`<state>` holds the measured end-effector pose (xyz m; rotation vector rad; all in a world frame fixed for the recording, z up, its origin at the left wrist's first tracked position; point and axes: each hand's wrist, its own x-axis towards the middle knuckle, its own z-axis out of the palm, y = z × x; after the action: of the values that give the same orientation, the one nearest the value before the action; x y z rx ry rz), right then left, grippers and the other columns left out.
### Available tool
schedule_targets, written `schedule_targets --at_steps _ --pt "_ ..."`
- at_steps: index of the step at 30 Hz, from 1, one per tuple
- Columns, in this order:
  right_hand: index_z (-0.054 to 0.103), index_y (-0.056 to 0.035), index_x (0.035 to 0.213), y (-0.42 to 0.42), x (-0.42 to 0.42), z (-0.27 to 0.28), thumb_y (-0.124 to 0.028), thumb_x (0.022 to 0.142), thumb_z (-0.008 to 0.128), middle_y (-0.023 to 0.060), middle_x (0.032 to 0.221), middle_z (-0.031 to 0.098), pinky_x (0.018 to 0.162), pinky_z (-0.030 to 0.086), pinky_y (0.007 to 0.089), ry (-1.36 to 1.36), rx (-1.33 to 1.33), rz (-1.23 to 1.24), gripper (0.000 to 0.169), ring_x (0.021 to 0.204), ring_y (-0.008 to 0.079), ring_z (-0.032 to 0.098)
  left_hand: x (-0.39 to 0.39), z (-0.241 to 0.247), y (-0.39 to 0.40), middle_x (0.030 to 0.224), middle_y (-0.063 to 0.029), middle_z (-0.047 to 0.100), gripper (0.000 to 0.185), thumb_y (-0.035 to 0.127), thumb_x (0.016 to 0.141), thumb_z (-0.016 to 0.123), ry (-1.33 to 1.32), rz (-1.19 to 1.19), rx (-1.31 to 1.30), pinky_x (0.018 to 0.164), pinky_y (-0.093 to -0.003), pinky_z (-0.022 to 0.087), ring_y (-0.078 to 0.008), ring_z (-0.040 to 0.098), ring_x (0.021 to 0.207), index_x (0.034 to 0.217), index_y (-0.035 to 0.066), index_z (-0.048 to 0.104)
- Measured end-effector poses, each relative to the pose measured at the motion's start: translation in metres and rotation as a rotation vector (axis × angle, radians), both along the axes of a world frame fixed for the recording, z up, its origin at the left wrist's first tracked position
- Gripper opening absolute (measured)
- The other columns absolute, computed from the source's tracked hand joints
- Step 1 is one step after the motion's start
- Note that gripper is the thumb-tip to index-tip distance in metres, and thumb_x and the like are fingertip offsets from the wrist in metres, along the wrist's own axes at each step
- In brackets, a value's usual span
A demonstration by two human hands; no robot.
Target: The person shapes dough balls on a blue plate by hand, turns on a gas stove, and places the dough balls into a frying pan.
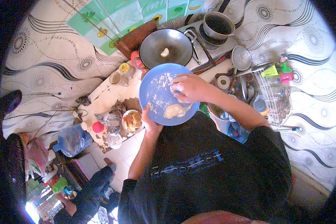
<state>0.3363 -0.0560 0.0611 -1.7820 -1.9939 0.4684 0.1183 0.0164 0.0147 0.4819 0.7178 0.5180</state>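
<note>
A blue plate (pixel 156 92) dusted with white flour is held up by my left hand (pixel 152 120), its thumb over the plate's lower left rim. On the plate near its lower edge lies a flat, floured piece of dough or coated food (pixel 175 111). My right hand (pixel 186 88), its fingers bent and floury, is over the plate's right side; a pale piece seems to show under the fingers, but the grip is partly hidden. Just beyond the plate stands a dark wok (pixel 156 42) with one pale, half-moon-shaped piece (pixel 165 52) in it.
A metal pot (pixel 219 25) stands on the stove (pixel 201 53) behind, beside a perforated ladle (pixel 241 58). Left are mugs (pixel 116 79), a plate of fried food (pixel 133 121) and a red ball-like thing (pixel 98 127). A wire dish rack (pixel 271 98) is at right; another person (pixel 92 190) is lower left.
</note>
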Motion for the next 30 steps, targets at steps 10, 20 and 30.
schedule_targets --at_steps 10,20,30 --pt "0.061 -0.0038 0.071 -0.019 -0.022 -0.009 -0.020 0.082 0.065 0.0101 0.071 0.061 0.059 0.048 0.0416 0.180 0.193 -0.329 0.020 0.066 0.0317 0.061 -0.002 0.000 -0.001 0.129 -0.0182 0.050 0.071 0.045 0.081 0.051 0.059 0.045 0.015 0.099 -0.0481 0.041 -0.0347 0.050 0.117 0.136 0.002 0.037" --pt "0.061 -0.0043 0.105 -0.025 -0.012 -0.027 -0.022 0.077 0.070 0.0151 0.099 0.064 0.080 0.050 0.0420 0.206 0.225 -0.407 0.034 0.091 0.0337 0.062 0.004 -0.001 -0.002 0.129 -0.0172 0.050 0.069 0.044 0.083 0.051 0.086 0.091 0.011 0.100 -0.0478 0.041 -0.0334 0.050 0.117 0.135 0.002 0.038" --pt "0.058 -0.0054 0.117 -0.025 -0.010 -0.045 -0.027 0.077 0.069 0.0178 0.114 0.060 0.091 0.046 0.0448 0.079 -0.235 -0.301 0.047 0.107 0.0373 0.056 0.013 -0.013 0.000 0.128 -0.0162 0.051 0.059 0.039 0.087 0.047 0.106 0.089 -0.013 0.101 -0.0453 0.040 -0.0318 0.051 0.117 0.133 0.002 0.040"
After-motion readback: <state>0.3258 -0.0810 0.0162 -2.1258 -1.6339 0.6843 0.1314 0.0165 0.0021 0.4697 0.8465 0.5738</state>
